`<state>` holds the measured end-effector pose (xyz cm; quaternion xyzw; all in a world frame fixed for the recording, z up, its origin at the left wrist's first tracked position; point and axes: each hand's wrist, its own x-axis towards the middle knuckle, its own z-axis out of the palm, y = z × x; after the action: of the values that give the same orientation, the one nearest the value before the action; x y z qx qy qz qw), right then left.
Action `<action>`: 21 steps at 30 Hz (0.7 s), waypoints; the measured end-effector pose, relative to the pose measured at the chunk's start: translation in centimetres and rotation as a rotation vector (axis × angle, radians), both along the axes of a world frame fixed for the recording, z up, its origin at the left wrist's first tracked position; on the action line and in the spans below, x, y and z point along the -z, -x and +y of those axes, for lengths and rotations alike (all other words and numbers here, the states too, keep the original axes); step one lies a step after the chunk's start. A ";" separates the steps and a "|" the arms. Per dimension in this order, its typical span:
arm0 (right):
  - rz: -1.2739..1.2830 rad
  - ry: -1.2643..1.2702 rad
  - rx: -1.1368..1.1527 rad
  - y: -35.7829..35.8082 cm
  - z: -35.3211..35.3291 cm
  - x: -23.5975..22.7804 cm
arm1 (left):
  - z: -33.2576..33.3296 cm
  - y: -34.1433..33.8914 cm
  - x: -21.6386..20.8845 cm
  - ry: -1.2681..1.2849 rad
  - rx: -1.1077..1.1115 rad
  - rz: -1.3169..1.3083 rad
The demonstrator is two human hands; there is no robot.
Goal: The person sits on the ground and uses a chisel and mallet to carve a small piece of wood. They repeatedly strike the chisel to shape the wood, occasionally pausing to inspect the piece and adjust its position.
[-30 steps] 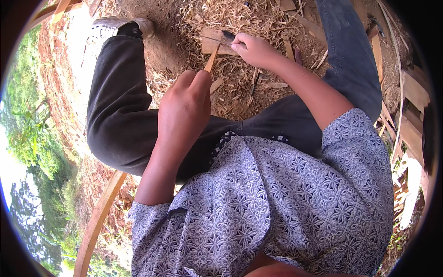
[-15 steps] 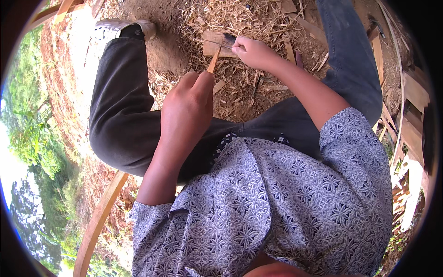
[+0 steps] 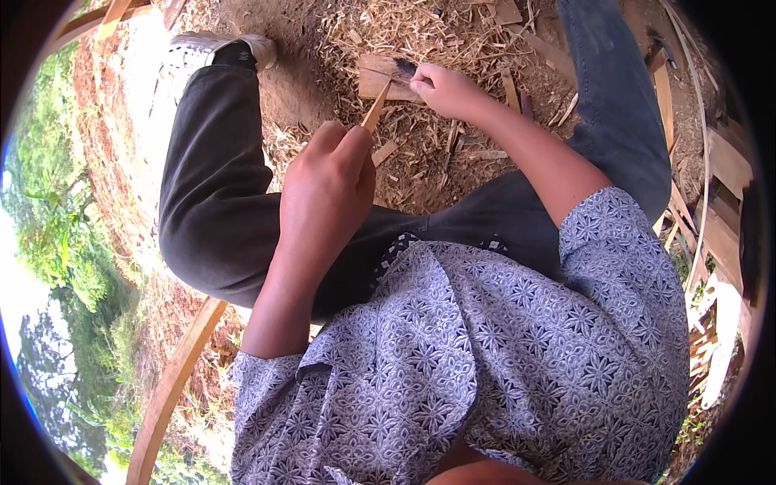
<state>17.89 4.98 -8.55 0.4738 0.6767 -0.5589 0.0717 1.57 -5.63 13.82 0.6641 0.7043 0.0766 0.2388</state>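
My left hand [image 3: 327, 174] is closed round a tapered strip of pale wood [image 3: 375, 111], its narrow tip pointing up and to the right. A thin, dark, blade-like tool [image 3: 386, 78] sticks out leftward from my right hand [image 3: 444, 90], whose fingers are closed on its near end. The wood's tip meets or nearly meets this tool; contact is too fine to tell. Beneath them a small flat board [image 3: 373, 86] lies on the ground, with a black patch [image 3: 404, 68] at its upper edge beside my right fingers. The tool's handle end is hidden in my right hand.
Wood shavings [image 3: 420, 36] and offcuts cover the ground between my spread legs. My dark-trousered left leg [image 3: 214, 145] and right leg [image 3: 610, 89] flank the work. Planks [image 3: 722, 234] are piled at the right, and a long curved-looking beam [image 3: 174, 388] runs at the lower left.
The blade-like tool reaches slightly less far left past the board than before. My right hand has shifted a touch to the right; my left hand keeps its hold with little movement.
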 end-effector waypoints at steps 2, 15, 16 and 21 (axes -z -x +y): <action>0.068 -0.026 0.021 -0.5 0.5 -0.9 | -0.2 0.1 0.0 0.013 -0.008 -0.009; -0.027 0.031 -0.071 -0.6 0.0 -2.4 | -0.5 0.0 1.0 -0.027 0.057 -0.066; -0.068 0.037 -0.072 -0.7 0.0 -1.4 | -0.4 -0.1 1.0 -0.028 0.067 -0.077; -0.016 0.033 0.017 -0.7 0.1 -1.9 | -0.5 0.2 1.0 0.023 0.035 -0.038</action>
<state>18.57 5.13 -6.68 0.4826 0.6630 -0.5667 0.0802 1.39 -6.11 12.79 0.6719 0.6889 0.0770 0.2609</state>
